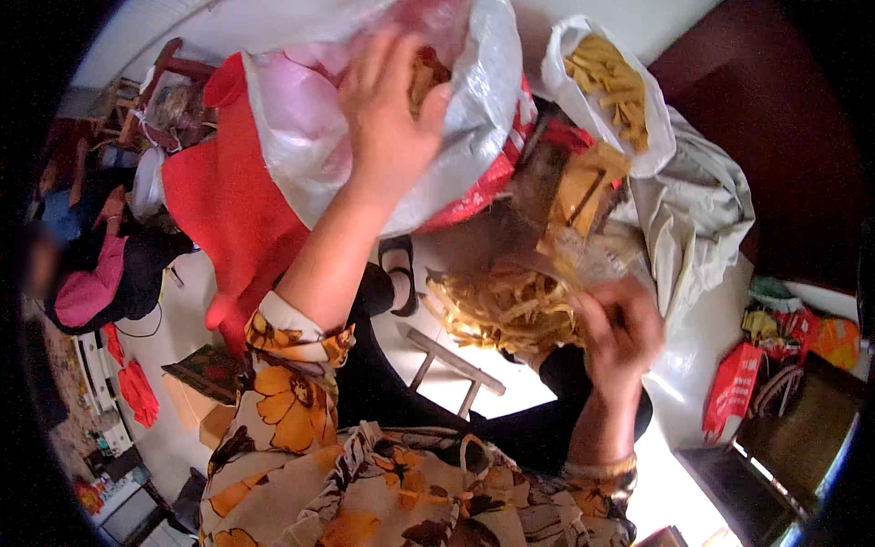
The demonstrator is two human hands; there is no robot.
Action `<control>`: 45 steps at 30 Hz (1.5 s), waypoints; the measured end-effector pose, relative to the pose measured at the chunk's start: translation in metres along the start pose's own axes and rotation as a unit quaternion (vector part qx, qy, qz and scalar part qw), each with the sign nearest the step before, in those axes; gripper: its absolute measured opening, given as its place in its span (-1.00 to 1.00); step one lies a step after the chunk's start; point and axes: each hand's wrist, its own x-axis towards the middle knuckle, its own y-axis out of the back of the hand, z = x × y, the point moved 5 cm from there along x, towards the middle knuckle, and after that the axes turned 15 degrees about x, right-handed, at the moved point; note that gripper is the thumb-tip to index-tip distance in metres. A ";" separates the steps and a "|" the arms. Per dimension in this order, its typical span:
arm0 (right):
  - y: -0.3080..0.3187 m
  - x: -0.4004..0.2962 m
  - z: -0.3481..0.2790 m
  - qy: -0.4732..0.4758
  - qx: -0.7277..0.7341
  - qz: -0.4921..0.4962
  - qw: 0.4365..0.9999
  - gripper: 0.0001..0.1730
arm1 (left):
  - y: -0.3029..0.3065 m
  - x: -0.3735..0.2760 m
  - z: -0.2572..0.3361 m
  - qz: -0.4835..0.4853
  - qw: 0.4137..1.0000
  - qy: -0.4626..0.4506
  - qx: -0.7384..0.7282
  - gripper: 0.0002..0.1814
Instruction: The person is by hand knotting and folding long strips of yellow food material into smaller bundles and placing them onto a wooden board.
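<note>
My left hand (396, 123) reaches with spread fingers over the mouth of a large white plastic sack (472, 130) with a pink inner bag. Brownish pieces show inside the sack, between thumb and fingers. Whether the hand touches them cannot be told. At the right, my right hand (618, 331) is blurred, with its fingers bent and the fingertips close together beside a heap of yellow-brown strips (506, 308). Something thin may be between those fingertips, but blur hides it.
Behind on the right stands a white bag (656, 96) of yellow-brown pieces, near a grey-green cloth sack (704, 198). Red cloth (232, 205) hangs left of the large sack. A small wooden stool (454, 362) stands below the heap. Another person (89, 287) sits at far left.
</note>
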 end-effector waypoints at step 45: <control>-0.055 -0.032 0.072 -0.353 0.265 -0.051 0.896 -0.54 | -0.012 -0.099 0.082 -0.368 0.880 -0.103 -0.282 -0.86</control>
